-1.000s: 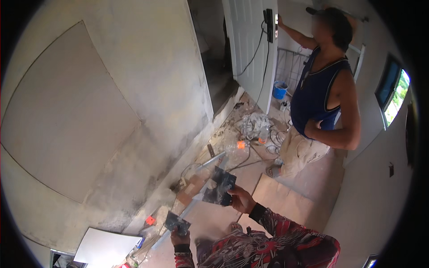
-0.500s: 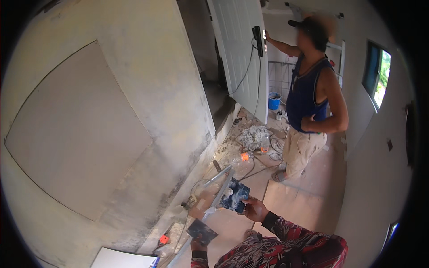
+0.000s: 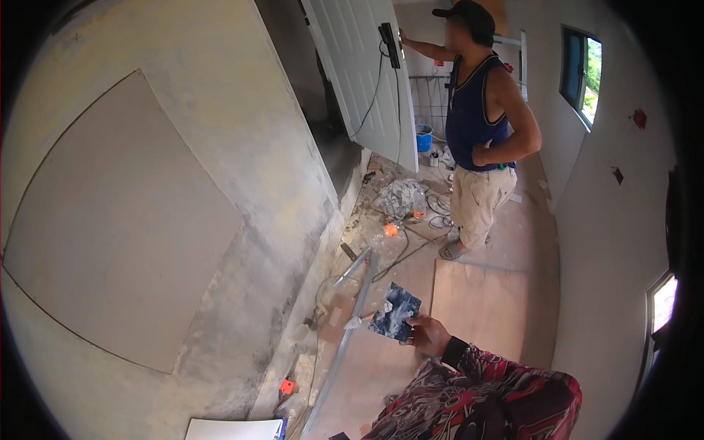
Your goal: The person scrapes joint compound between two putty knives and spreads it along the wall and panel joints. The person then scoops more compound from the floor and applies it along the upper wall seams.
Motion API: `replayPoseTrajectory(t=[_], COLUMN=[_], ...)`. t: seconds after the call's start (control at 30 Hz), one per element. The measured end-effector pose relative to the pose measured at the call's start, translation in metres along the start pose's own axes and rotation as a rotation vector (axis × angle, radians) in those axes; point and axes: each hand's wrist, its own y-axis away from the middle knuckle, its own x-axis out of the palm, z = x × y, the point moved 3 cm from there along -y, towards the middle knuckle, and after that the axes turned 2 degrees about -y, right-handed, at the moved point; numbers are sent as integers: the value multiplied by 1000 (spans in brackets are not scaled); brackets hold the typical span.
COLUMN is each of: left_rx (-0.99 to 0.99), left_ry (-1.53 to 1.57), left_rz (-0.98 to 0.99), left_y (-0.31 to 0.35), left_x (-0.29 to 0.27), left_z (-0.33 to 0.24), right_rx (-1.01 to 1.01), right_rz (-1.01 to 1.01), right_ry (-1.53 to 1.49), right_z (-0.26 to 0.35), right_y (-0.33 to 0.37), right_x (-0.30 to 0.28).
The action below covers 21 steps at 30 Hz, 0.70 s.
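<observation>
My right hand (image 3: 430, 336) grips a thin, dark, rectangular plaster spreader (image 3: 397, 312) by its near edge. White paste is smeared over its face, and a pale lump clings to its left edge. My left hand is out of view below the lower edge, where only a small dark corner shows. To the left stands a wall with a large flat grey board (image 3: 121, 220) set against its yellowish, patchy surface.
A co-worker (image 3: 480, 103) in a blue tank top stands ahead, one hand at a white door (image 3: 367, 81). Metal channels (image 3: 345, 352), cables, a crumpled plastic heap (image 3: 402, 199) and an orange-marked bottle (image 3: 391, 230) lie on the floor. A blue bucket (image 3: 423, 138) stands beyond.
My left hand and the dark plate it held have dropped out of view at the lower edge. My right hand still holds its spreader. The view has shifted to the right and down.
</observation>
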Motion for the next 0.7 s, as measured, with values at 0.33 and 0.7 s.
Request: replayPoseTrajectory(t=[0.33,0.7], left_rx=[182,121], left_ry=[137,237], left_rz=[-94,-213], left_y=[-25,-15], left_x=[-1,-25], left_z=[14,22], right_rx=[30,3], right_rz=[70,74], right_ry=[-8,8], right_z=[-25,-24], right_y=[0,1], right_x=[20,27])
